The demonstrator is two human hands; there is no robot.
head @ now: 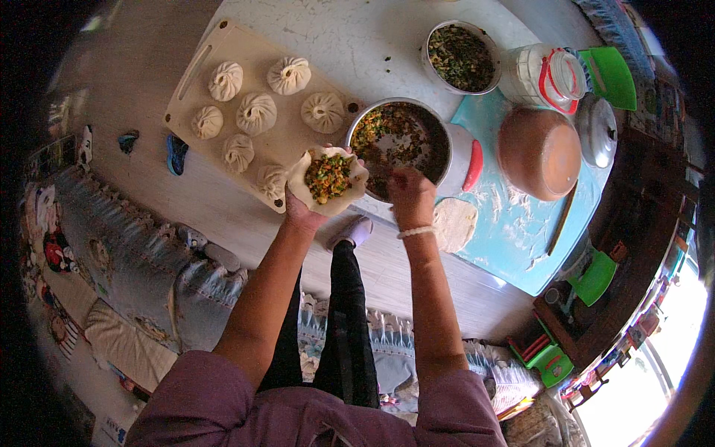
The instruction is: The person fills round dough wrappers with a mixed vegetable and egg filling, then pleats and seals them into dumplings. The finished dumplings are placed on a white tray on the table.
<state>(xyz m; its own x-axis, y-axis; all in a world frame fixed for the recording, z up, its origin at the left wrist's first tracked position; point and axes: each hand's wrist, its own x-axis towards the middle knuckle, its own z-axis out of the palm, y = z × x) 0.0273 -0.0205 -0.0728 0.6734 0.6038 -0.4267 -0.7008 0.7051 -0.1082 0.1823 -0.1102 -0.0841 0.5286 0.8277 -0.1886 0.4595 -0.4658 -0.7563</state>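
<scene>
My left hand (301,211) cups a round dough wrapper (299,184) with a frilled edge, held up between the board and the bowl. Chopped green and orange filling (328,177) is heaped in its middle. Over the near rim of a metal bowl of filling (448,150) is my right hand (412,193), its fingers curled; whether they grip something is hidden. Part of the bowl's bottom shows bare. Several pleated buns (256,114) sit on a beige cutting board (301,146) at the left. A flat dough round (455,224) lies just right of my right wrist.
A floured blue mat (503,240) carries a thin rolling pin (562,219) and an upturned brown pot (536,153). Behind stand a second bowl of greens (462,58), a glass jar (525,75) and a metal lid (596,131). A red-handled item (473,166) touches the filling bowl's right side.
</scene>
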